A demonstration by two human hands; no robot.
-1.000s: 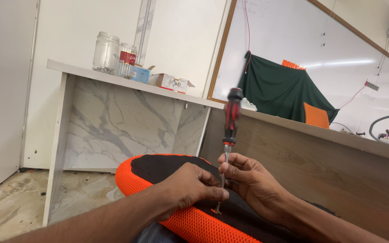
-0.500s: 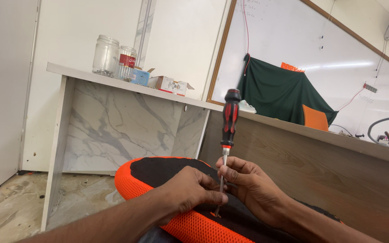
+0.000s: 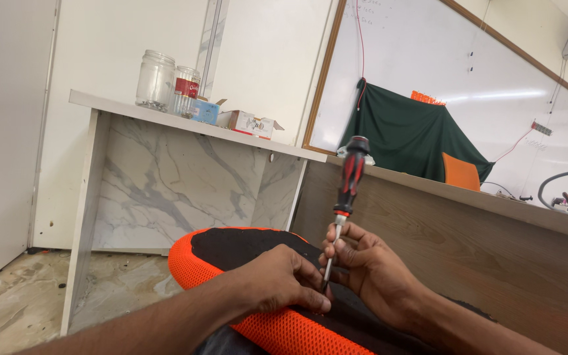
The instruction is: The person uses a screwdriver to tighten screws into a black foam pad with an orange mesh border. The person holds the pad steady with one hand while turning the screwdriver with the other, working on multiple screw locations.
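A screwdriver [image 3: 350, 181] with a red and black handle stands nearly upright, its tip down on the black underside of an orange mesh seat pad [image 3: 231, 260]. My right hand [image 3: 369, 273] grips the metal shaft just below the handle. My left hand [image 3: 281, 283] rests palm down on the pad, with its fingertips pressed beside the screwdriver's tip. The tip itself is hidden behind my left fingers.
A marble-patterned desk [image 3: 165, 177] stands at the left with glass jars [image 3: 156, 79] and small boxes [image 3: 248, 123] on top. A wooden counter [image 3: 468, 230] runs to the right. A green cloth [image 3: 412, 135] hangs before a whiteboard [image 3: 468, 59]. The floor [image 3: 14, 296] is dusty.
The screwdriver and both hands stay in almost the same place; the view has shifted only slightly.
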